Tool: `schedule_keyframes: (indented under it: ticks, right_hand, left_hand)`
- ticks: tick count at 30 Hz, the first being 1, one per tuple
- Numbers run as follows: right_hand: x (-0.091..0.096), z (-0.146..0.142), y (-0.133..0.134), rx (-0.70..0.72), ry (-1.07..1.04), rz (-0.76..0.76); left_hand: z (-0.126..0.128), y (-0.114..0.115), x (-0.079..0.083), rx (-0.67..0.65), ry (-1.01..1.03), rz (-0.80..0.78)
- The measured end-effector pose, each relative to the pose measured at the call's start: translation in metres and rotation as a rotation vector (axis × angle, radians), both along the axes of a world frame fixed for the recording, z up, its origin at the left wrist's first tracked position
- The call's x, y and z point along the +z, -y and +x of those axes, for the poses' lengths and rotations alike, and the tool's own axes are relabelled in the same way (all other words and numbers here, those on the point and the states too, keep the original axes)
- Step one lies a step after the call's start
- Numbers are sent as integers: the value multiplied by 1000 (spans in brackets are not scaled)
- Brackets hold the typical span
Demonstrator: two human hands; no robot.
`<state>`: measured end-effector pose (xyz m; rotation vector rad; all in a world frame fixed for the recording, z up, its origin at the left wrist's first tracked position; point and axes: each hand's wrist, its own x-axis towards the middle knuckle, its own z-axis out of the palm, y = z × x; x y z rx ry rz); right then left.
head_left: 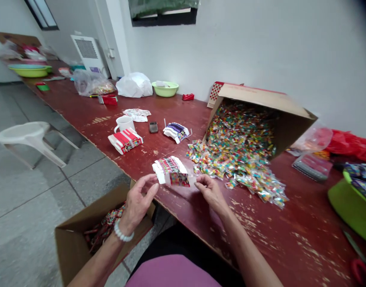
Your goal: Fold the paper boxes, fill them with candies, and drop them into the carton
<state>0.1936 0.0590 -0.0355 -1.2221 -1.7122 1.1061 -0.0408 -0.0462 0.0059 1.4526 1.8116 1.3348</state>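
Grip: right hand [212,193] pinched on right end of printed carton [180,179]; left hand [138,204] half-open at its left, contact unclear | Carton: between hands over table [197,219], long axis hand-to-hand | Wrapped candies [239,147]: beyond, nearer right hand

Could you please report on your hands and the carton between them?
Right hand pinching carton at one end. Left hand at other end, grip unclear. Candy packets just beyond right hand.

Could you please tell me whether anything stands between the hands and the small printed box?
Nothing visible does: the printed box is directly between the left hand and right hand; the stack of cartons lies beyond it.
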Motion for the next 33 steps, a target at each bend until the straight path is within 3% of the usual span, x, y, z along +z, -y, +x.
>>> schedule_keyframes:
  ticks: [4, 7, 10, 11, 13, 16, 22, 26, 29, 33]
  right_hand:
    - [32, 31, 21, 107, -88, -25]
    - [56, 45, 37, 278, -121, -101]
    - [76, 48, 53, 422, -114, -148]
    - [80, 47, 57, 446, -107, -150]
    - [85, 45, 65, 462, -100, -149]
    - [83, 41, 72, 420, -152, -149]
    - [74, 34, 85, 234, -352, -222]
    - [71, 30, 101, 309, -486, -328]
    - [62, 26, 110, 391, -518, -392]
    - [51, 21, 111, 205, -490, -347]
  left_hand:
    - [19, -14, 24, -96, 7, 12]
    - [34, -18, 32, -467, 135, -228]
    - [55, -11, 23, -958, 522, -557]
    - [62, -7, 17, -1071, 686, -642]
    - [75, 4, 6, -1155, 937, -729]
    - [84, 17, -2, -1115, 1101, -763]
    - [82, 25, 5, -932, 1218, -614]
    - [82, 26, 9, -818, 1132, -537]
    - [87, 27, 13, -807, 1054, -576]
    - [95, 24, 19, -736, 957, -547]
